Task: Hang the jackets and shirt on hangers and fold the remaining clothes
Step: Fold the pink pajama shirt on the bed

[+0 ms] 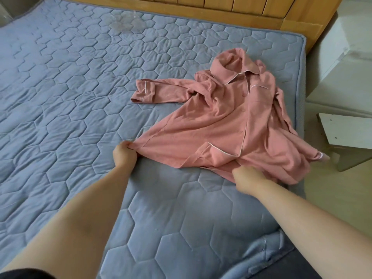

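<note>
- Evidently this head view catches a spreading step. The pink pyjama shirt (227, 121) lies front-up on the quilted mattress pad (70, 87), toward the right side of the bed, with its collar far and its hem near.
- The left hand (124, 153) pinches the hem's left corner with curled fingers and draws it taut, probably to flatten the body before it is hung or folded.
- The right hand (246, 175) is closed on the near hem, below the button placket. Pulling from two points should smooth the wrinkled front.
- One sleeve (149, 91) lies stretched out to the left on the pad. The other trails off the bed's right edge with its cuff (322, 156) hanging above the floor, so it will likely need gathering in.
- The right hand is blurred and its fingertips are buried in the cloth, so the exact hold is uncertain.
- A clear, glassy object (125, 23) lies on the far part of the pad near the wooden headboard (201, 11). It may be transparent hangers, but I cannot tell.
- A white bedside cabinet (342, 63) is cut off at the right edge.
</note>
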Demonstrator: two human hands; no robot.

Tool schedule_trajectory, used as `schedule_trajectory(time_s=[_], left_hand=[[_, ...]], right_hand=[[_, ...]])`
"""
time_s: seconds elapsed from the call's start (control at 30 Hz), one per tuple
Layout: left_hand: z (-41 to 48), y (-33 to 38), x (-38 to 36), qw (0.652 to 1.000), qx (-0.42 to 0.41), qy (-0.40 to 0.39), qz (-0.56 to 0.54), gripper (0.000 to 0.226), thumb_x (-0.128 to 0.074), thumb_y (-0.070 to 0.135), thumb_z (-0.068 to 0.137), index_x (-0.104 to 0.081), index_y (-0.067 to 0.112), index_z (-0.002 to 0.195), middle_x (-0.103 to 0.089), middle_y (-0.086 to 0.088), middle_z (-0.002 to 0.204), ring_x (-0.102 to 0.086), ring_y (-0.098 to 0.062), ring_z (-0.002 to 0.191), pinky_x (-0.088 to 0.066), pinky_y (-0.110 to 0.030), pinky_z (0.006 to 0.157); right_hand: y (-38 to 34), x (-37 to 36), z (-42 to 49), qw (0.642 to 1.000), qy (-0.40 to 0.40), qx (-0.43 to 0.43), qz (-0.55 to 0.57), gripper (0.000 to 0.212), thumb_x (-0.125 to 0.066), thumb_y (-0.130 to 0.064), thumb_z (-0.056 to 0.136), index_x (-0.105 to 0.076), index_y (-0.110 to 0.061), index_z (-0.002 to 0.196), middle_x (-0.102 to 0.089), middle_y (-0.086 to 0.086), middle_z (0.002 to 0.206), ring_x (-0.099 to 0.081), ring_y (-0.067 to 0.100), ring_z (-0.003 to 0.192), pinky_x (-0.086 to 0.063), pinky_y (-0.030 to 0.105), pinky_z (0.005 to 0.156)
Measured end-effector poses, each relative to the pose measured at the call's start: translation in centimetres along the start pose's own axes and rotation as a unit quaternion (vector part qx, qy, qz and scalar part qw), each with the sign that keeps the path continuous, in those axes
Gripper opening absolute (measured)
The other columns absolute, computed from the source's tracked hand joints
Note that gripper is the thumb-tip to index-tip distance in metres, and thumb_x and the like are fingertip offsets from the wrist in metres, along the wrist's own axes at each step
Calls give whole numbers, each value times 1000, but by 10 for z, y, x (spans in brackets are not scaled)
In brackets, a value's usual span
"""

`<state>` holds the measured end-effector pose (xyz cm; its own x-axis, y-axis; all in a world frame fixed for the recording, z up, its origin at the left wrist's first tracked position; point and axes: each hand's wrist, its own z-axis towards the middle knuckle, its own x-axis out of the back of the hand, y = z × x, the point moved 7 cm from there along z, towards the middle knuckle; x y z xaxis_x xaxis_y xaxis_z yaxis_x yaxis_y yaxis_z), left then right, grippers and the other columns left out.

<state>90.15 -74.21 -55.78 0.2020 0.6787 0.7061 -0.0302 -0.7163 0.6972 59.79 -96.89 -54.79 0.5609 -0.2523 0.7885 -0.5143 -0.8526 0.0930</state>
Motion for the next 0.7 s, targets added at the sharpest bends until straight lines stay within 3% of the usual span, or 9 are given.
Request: schedule_trajectory(time_s=[0.17,0.23,0.3,0.37,0.43,0.5,0.53,0.63,0.7], left_hand=[[-3,-20,-11,999,23,-27,-29,39,-44,-8,77,-71,6,100,-69,-18,101,-62,-31,101,-44,-29,85],[-8,-31,-16,994,58,-42,-78,40,-44,-8,76,-71,7,102,-70,-13,101,-62,-29,102,-44,-28,87],[-11,-32,-20,984,91,-60,-139,39,-47,-6,75,-70,9,103,-68,-7,97,-62,-28,103,-46,-30,89],[-14,-31,-20,976,112,-59,-175,38,-52,-1,79,-65,12,112,-66,-5,98,-62,-27,103,-46,-29,88],[-20,-27,-18,981,90,-57,-164,52,-57,9,83,-47,17,133,-66,-6,99,-61,-25,98,-45,-31,89],[-29,-13,-19,992,2,-71,-106,63,-52,12,85,-29,21,144,-64,-7,102,-60,-26,93,-45,-34,86],[-32,-4,-19,993,-64,-75,-59,60,-47,8,86,-30,20,142,-60,-9,110,-59,-29,94,-44,-36,82],[-34,21,-11,961,-233,-59,139,35,-43,-2,83,-48,8,116,-50,-14,113,-58,-39,83,-38,-39,64],[-29,24,-4,937,-260,-44,231,20,-47,0,84,-53,6,102,-54,-15,106,-59,-42,81,-36,-41,59]], right_hand=[[-24,9,-5,999,-5,31,-17,31,-44,-17,88,-60,-9,114,-61,12,120,-59,29,110,-40,29,75],[-27,30,-6,992,120,34,23,31,-41,-23,87,-63,-9,104,-65,12,111,-61,31,103,-38,30,73],[-28,57,-10,950,285,37,119,24,-44,-20,86,-61,-5,92,-64,14,99,-59,35,93,-36,33,69],[-29,68,0,919,345,22,191,17,-52,-12,84,-59,-1,95,-58,16,101,-54,36,97,-38,36,73],[-33,65,20,924,287,-16,251,35,-56,-14,85,-52,-1,117,-53,17,121,-48,36,113,-37,38,91],[-37,51,36,928,189,-63,314,55,-59,-21,87,-38,-5,135,-47,16,136,-44,34,124,-35,37,99],[-38,48,39,921,160,-79,346,60,-61,-24,87,-34,-6,139,-46,14,138,-44,34,126,-36,36,99],[-35,53,41,909,124,-92,387,49,-65,-25,84,-48,-11,128,-58,11,125,-55,30,115,-43,33,92],[-37,65,35,922,149,-61,353,28,-64,-18,82,-61,-14,110,-65,5,106,-60,27,101,-43,28,80]])
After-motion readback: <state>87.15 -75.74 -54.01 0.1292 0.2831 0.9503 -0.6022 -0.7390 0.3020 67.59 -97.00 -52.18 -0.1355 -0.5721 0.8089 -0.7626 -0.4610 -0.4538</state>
